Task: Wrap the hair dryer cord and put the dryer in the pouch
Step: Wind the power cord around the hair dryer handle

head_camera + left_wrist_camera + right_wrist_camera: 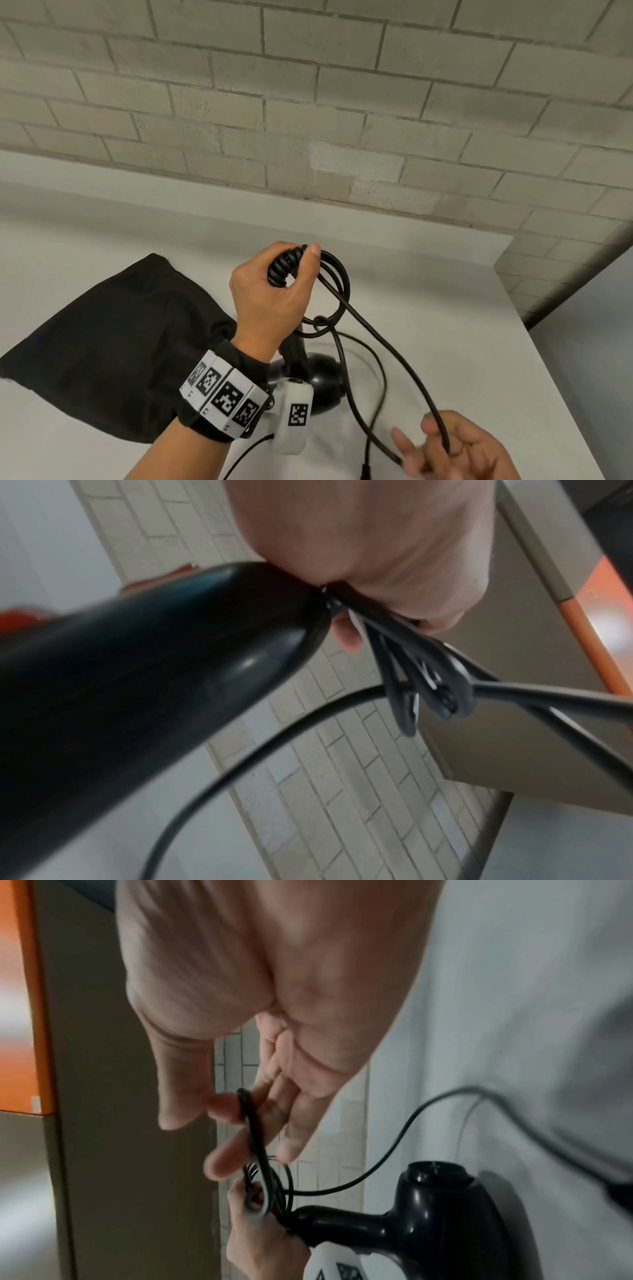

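Note:
The black hair dryer (325,380) stands with its barrel down on the white table (445,291) and its handle pointing up. My left hand (294,270) grips the top of the handle at the ribbed cord collar, holding a few cord loops (337,291) against it. In the left wrist view the handle (154,683) and loops (428,685) hang below that hand (377,561). The cord (394,356) runs down to my right hand (442,442), which pinches it between thumb and fingers (219,1107). The black pouch (102,342) lies flat to the left of the dryer (428,1218).
A pale brick wall (308,102) rises behind the table. The table's right edge (548,359) drops off beside my right hand. More slack cord (373,394) curves over the table to the right of the dryer and leaves the bottom of the head view.

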The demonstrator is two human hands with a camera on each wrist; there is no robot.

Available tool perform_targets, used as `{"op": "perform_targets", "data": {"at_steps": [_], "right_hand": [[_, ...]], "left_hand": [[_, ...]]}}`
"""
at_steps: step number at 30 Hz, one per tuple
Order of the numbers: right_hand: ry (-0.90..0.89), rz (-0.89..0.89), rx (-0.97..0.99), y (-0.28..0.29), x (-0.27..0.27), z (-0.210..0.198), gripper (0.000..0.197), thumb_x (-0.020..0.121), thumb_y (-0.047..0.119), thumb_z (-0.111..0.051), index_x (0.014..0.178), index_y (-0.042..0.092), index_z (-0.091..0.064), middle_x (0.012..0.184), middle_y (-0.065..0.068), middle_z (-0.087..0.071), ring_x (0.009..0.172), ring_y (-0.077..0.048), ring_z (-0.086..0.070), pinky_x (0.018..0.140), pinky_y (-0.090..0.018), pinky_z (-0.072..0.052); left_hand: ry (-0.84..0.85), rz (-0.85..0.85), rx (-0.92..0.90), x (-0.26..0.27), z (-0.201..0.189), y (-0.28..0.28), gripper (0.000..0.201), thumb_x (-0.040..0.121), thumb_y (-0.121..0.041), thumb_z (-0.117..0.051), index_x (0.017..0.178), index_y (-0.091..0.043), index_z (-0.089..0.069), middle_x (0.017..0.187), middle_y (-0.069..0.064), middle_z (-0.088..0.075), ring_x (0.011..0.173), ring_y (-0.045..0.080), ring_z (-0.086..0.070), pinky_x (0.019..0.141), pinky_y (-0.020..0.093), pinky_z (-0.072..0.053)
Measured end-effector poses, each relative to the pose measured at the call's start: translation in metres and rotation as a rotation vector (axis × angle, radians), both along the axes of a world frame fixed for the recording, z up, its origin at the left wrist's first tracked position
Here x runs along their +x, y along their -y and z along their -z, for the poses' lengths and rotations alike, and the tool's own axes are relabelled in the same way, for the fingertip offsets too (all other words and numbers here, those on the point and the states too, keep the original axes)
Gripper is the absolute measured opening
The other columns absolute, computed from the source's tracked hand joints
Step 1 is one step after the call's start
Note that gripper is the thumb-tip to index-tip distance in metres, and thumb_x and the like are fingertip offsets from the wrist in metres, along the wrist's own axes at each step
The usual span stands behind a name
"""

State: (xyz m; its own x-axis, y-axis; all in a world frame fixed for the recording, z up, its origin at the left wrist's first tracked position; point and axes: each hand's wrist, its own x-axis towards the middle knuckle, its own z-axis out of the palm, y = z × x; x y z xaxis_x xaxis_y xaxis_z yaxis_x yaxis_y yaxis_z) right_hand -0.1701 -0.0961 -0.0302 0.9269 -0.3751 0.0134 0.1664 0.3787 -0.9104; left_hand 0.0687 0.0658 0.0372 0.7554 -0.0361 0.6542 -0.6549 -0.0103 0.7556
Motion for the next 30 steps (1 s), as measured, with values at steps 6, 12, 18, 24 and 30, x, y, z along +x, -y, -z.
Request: {"op": "perform_targets", "data": {"at_steps": [6, 12, 18, 24, 30], "right_hand": [[-0.221, -0.498, -0.425, 0.011, 0.017, 0.005, 0.018, 0.077, 0.038, -0.074, 0.068, 0.025, -0.066, 0.060, 0.003, -0.057, 0.056, -0.010, -0.049, 0.054, -0.019, -0.030], [-0.358, -0.084, -0.211, 0.047, -0.022, 0.025, 0.014, 0.065, 0.033, -0.082, 0.067, 0.024, -0.071, 0.055, -0.002, -0.060, 0.053, -0.003, -0.060, 0.053, -0.011, -0.040], [-0.510, 0.339, -0.593, 0.045, -0.044, 0.028, 0.025, 0.076, 0.012, -0.082, 0.058, 0.011, -0.066, 0.043, -0.004, -0.037, 0.036, -0.014, -0.030, 0.040, -0.024, -0.022], [-0.408, 0.725, -0.843, 0.011, 0.007, 0.019, 0.052, 0.066, 0.010, -0.087, 0.108, 0.025, -0.060, 0.111, -0.008, -0.062, 0.095, -0.003, -0.057, 0.080, -0.006, -0.045], [-0.040, 0.395, -0.900, -0.064, 0.071, -0.055, 0.024, 0.081, 0.046, -0.058, 0.095, 0.028, -0.065, 0.085, 0.016, -0.065, 0.080, -0.002, -0.059, 0.071, -0.014, -0.044]], "left_hand": [[-0.002, 0.059, -0.023, 0.003, 0.000, 0.000, 0.024, 0.089, -0.034, -0.063, 0.074, -0.017, -0.067, 0.061, -0.006, -0.063, 0.056, 0.003, -0.059, 0.058, 0.011, -0.045], [-0.016, 0.063, -0.019, 0.007, 0.000, -0.002, 0.019, 0.090, -0.034, -0.064, 0.077, -0.021, -0.067, 0.062, -0.010, -0.063, 0.057, 0.005, -0.060, 0.060, 0.012, -0.047], [0.017, 0.092, 0.026, 0.002, 0.000, -0.001, 0.020, 0.089, -0.036, -0.064, 0.078, -0.020, -0.068, 0.062, -0.007, -0.063, 0.057, 0.010, -0.062, 0.058, 0.020, -0.050], [0.006, 0.083, 0.016, 0.001, -0.001, -0.003, 0.019, 0.090, -0.037, -0.063, 0.079, -0.022, -0.067, 0.061, -0.006, -0.062, 0.054, 0.014, -0.062, 0.055, 0.033, -0.053], [0.039, 0.087, 0.034, -0.003, -0.003, -0.003, 0.016, 0.090, -0.035, -0.063, 0.080, -0.023, -0.066, 0.062, -0.009, -0.062, 0.054, 0.009, -0.061, 0.054, 0.027, -0.052]]}}
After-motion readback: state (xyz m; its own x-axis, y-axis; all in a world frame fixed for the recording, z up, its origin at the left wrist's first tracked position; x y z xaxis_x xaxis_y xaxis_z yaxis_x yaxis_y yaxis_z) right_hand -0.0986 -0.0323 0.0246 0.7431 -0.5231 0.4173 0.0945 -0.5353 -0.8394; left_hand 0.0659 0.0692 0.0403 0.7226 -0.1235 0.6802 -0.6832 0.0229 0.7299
